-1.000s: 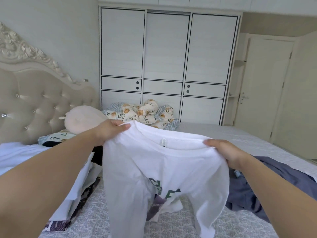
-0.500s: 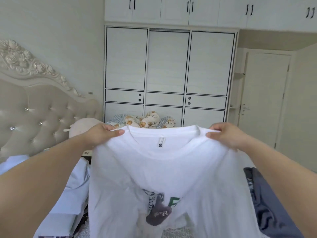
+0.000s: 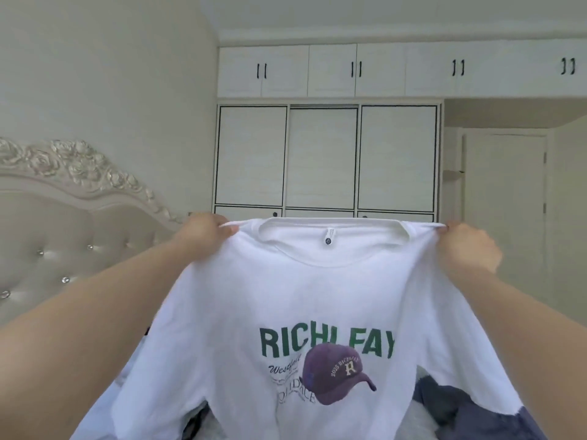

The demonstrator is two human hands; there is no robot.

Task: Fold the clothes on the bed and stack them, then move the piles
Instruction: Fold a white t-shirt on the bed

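I hold a white T-shirt point(image 3: 317, 300) up in front of me, spread wide, with green lettering and a purple cap print facing me. My left hand point(image 3: 205, 233) pinches its left shoulder seam. My right hand point(image 3: 467, 249) pinches the right shoulder seam. The collar with its small label sits level between the two hands. The shirt hangs straight down and hides most of the bed below it.
A dark blue-grey garment point(image 3: 476, 414) lies on the bed at the lower right. The tufted headboard point(image 3: 57, 236) stands at the left. A white wardrobe point(image 3: 324, 160) fills the far wall, with a door point(image 3: 505, 214) to its right.
Both hands have lifted the shirt higher and pulled its shoulders apart, so it now hangs flat with the print showing. The view has tilted upward.
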